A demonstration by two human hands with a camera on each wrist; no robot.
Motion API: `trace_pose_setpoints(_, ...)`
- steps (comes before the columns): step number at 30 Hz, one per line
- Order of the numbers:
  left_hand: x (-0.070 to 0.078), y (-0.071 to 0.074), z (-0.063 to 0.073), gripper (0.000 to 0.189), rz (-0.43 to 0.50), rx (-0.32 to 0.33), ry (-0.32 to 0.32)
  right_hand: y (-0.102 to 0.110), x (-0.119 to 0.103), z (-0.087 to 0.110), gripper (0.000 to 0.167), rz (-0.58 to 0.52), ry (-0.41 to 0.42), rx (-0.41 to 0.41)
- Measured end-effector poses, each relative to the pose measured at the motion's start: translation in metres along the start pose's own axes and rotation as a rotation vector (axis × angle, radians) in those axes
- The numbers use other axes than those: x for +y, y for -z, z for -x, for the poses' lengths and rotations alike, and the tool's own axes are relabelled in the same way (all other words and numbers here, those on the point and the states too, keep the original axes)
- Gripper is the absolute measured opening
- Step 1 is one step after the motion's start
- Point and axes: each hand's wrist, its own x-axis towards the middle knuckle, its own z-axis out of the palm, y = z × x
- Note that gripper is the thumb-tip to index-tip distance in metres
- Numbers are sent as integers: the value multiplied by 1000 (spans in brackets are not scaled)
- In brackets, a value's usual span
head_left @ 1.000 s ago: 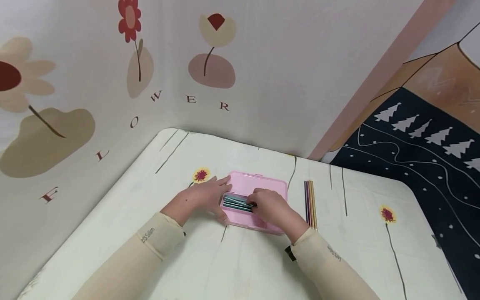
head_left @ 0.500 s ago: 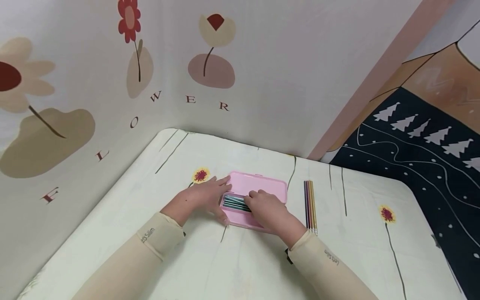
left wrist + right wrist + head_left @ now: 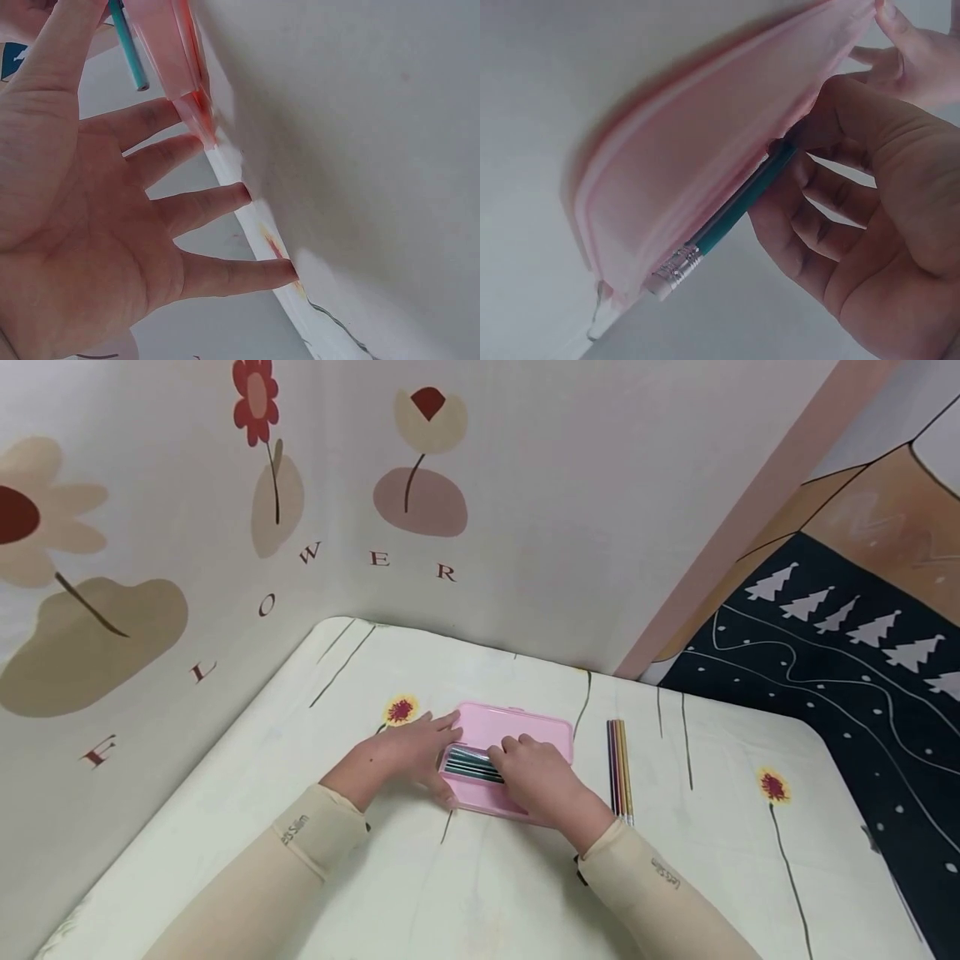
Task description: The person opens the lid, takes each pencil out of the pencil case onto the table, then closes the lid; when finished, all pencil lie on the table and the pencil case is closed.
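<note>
A pink pencil case (image 3: 551,733) lies with its lid laid back on the far side. Several dark green pencils (image 3: 467,766) lie side by side in its tray. My left hand (image 3: 414,752) is at the case's left end, fingers spread and straight, with its thumb at the near corner. Over the right part of the tray, my right hand (image 3: 538,783) pinches green pencils between thumb and fingers. In the right wrist view, a green pencil (image 3: 742,201) sticks out of that grip, its silver ferrule and eraser pointing away from the fingers. The fingers hide the tray's right end.
To the right of the case lies a row of several pencils (image 3: 620,768), dark, purple and gold. A white cloth with printed flowers (image 3: 774,785) covers the table (image 3: 720,860). A printed curtain (image 3: 540,543) stands behind it.
My right hand has shifted slightly left over the tray, and the green pencils lie more evenly than before. My left hand has stayed at the case's left end.
</note>
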Motion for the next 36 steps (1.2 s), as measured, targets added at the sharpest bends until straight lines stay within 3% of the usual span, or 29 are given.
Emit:
trace_pose_setpoints(11,0,-1,0,119,16,-5,9,8,19,5,25,-205,-109,24)
trace_pose_setpoints(18,1,0,1,120,19,-7,13,11,37,12,35,-451,-263,-20)
trace_pose_setpoints(28,2,0,2,121,35,-3,15,5,76,38,44,-909,-455,-25)
trace_pose_setpoints(36,-1,-1,2,121,25,-1,9,-8,110,59,47,-1106,-565,-51)
